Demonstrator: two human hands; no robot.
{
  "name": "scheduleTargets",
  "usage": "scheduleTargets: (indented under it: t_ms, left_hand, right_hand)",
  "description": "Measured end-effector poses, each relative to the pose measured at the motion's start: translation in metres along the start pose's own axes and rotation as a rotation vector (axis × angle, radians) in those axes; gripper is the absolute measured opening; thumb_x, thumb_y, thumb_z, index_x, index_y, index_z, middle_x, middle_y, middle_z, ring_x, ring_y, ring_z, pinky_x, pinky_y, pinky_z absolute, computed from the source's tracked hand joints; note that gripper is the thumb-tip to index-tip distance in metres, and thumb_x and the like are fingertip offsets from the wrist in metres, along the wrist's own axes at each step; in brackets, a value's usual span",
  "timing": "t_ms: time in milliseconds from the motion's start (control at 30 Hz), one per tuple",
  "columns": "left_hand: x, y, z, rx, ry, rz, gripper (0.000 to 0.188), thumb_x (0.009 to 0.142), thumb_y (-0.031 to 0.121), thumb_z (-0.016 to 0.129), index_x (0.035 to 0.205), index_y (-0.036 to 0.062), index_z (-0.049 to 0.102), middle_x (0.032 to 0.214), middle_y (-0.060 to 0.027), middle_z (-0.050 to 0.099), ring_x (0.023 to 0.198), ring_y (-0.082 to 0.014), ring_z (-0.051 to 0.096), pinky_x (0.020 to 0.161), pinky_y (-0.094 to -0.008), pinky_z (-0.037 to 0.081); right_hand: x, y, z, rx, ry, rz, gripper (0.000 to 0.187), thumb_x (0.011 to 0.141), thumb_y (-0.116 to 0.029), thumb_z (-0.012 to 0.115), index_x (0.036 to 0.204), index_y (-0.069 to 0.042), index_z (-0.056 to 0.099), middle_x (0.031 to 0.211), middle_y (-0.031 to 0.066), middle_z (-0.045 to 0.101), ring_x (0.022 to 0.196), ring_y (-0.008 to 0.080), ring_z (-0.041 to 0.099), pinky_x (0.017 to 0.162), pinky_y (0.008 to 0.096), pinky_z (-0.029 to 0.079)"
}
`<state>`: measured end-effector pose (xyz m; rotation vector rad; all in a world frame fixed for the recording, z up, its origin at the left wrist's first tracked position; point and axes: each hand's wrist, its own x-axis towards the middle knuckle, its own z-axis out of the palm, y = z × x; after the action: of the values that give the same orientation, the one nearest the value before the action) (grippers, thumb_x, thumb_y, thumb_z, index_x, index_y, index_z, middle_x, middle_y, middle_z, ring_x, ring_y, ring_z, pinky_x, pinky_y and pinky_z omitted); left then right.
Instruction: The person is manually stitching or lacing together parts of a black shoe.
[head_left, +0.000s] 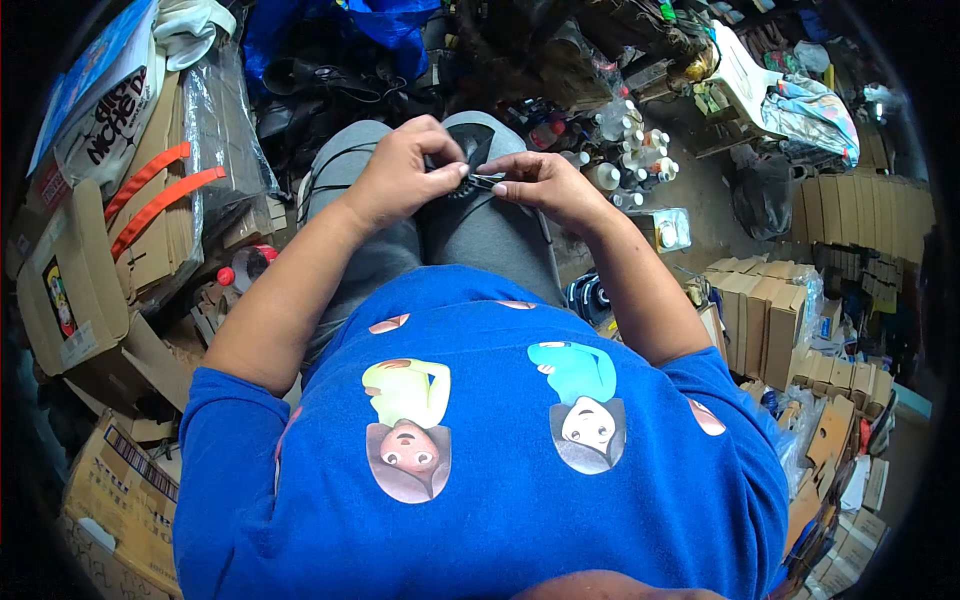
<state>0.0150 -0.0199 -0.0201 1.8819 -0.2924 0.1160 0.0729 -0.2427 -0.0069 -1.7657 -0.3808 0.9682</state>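
I'm looking down through the head camera onto a lap in grey trousers [480,240], and the action sits right at its far edge, by the knees. There's the black object [474,150], up between the two knees, its exact kind too hard to make out from here. The left hand [410,175] is on it, thumb and curled forefinger clamped on its near side. Over comes the right hand [550,190], thumb and forefinger pinched together on a thin dark part of the same piece; the other fingers fold under, and I can't tell how they sit. A black cord [330,187] loops over the left thigh, along the lap's left edge.

Around the lap now: white-capped bottles [640,150] crowd the floor beyond the right knee, a white chair [735,70] stands past them with a patterned cloth [815,115] over its near edge, and a dark bag [760,195] slumps below. Over on the left, I've got orange straps [165,210] bright against cardboard, and a blue plastic bag [390,30] beyond the knees.
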Motion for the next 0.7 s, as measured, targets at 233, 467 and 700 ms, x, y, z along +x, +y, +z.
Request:
scheduleTargets:
  t_ms: [233,467,700]
  left_hand:
    - [0.016,-0.001,-0.008,0.249,-0.067,-0.14,0.021,0.078,0.028,0.065,0.087,0.0105,0.072,0.09,-0.0096,0.066,0.08,-0.023,0.063,0.073,-0.0359,0.048]
    - [-0.01,-0.01,-0.001,0.214,-0.051,-0.027,0.046,0.059,0.022,0.082,0.102,0.013,0.07,0.097,-0.0086,0.067,0.095,-0.0248,0.06,0.085,-0.0359,0.047]
    - [-0.005,-0.001,-0.006,0.319,-0.11,-0.067,0.032,0.068,0.022,0.075,0.099,0.0149,0.071,0.089,-0.0089,0.067,0.09,-0.0237,0.06,0.086,-0.0365,0.046]
  right_hand:
    - [0.0,-0.001,0.005,0.02,0.037,0.009,0.027,0.082,-0.011,0.068,0.109,-0.007,0.067,0.073,-0.0053,0.057,0.064,0.0029,0.046,0.06,0.0198,0.039]
    - [0.003,0.009,0.023,0.076,0.205,-0.076,0.02,0.082,-0.009,0.068,0.101,-0.002,0.067,0.082,0.0,0.065,0.074,0.0045,0.055,0.068,0.0227,0.046]
    - [0.009,-0.005,0.023,-0.003,0.19,-0.079,0.015,0.082,-0.013,0.071,0.088,-0.001,0.065,0.08,0.0,0.064,0.074,0.006,0.056,0.069,0.0225,0.046]
